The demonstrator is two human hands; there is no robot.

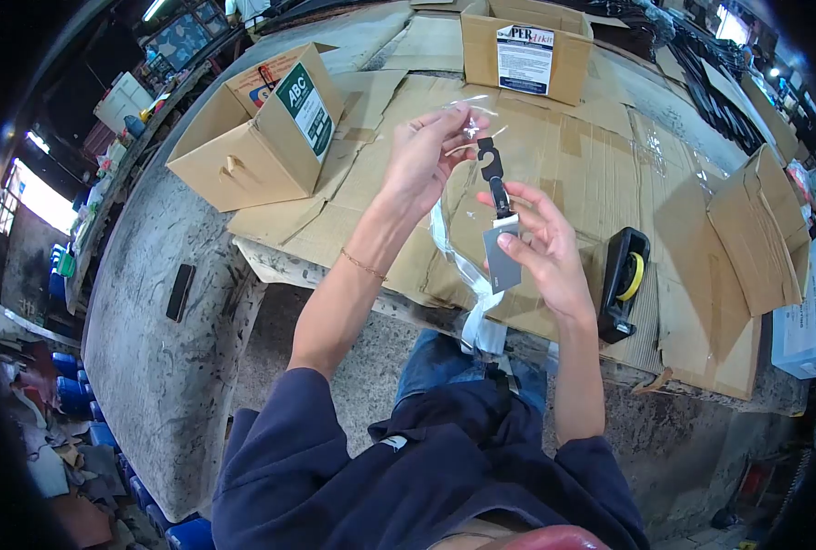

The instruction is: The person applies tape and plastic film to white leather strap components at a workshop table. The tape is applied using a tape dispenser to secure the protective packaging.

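My right hand (545,247) pinches a grey card tag (502,260) and the lower end of a black hook hanger (490,165), held upright over the cardboard-covered table (408,220). My left hand (426,151) is closed at the upper left of the hook, its fingertips on a piece of clear plastic (471,126). A whitish strip (468,275) hangs below my hands over the table's front edge. To the right of my right hand lies a black tape dispenser (624,284) with a yellow core.
An open box with a green ABC label (234,165) stands at the left, another labelled box (481,55) at the back, and an open carton (747,238) at the right. A dark flat object (181,291) lies on the grey surface at the left.
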